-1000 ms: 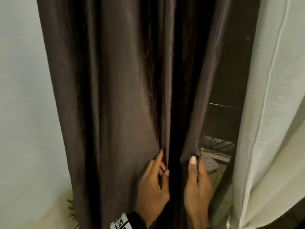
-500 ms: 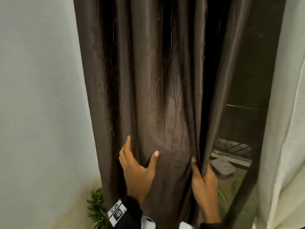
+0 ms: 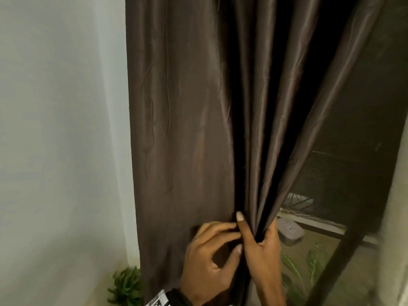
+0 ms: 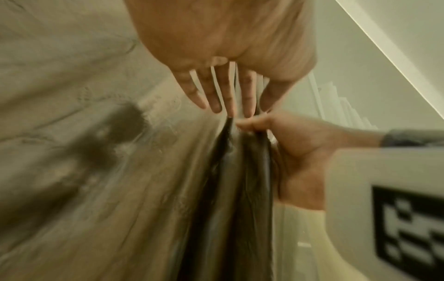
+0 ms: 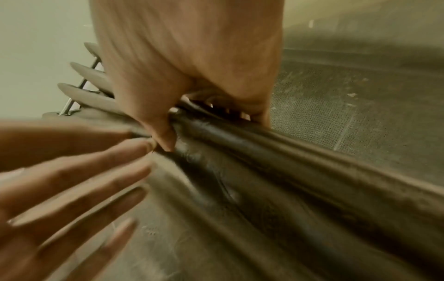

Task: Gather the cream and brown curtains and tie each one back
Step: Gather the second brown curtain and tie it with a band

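The brown curtain (image 3: 181, 129) hangs in front of me, flat on its left half and bunched into pleats on the right. My right hand (image 3: 262, 246) grips the gathered pleats, thumb in front and fingers behind; the right wrist view shows its fingers (image 5: 165, 136) curled round the dark folds (image 5: 288, 171). My left hand (image 3: 209, 257) lies just left of it, with straight fingers (image 4: 223, 91) touching a fold of the curtain (image 4: 240, 180) beside the right thumb. A strip of the cream curtain (image 3: 399, 228) shows at the far right edge, untouched.
A pale wall (image 3: 55, 129) fills the left. A small green plant (image 3: 128, 288) stands by the curtain's lower left. Behind the pleats is a dark window screen (image 3: 353, 151), with leaves (image 3: 309, 272) and a grey object (image 3: 289, 230) below it.
My left hand has moved right from lying flat on the curtain to meet the right hand, bringing fabric with it. The right hand keeps its hold on the pleats.
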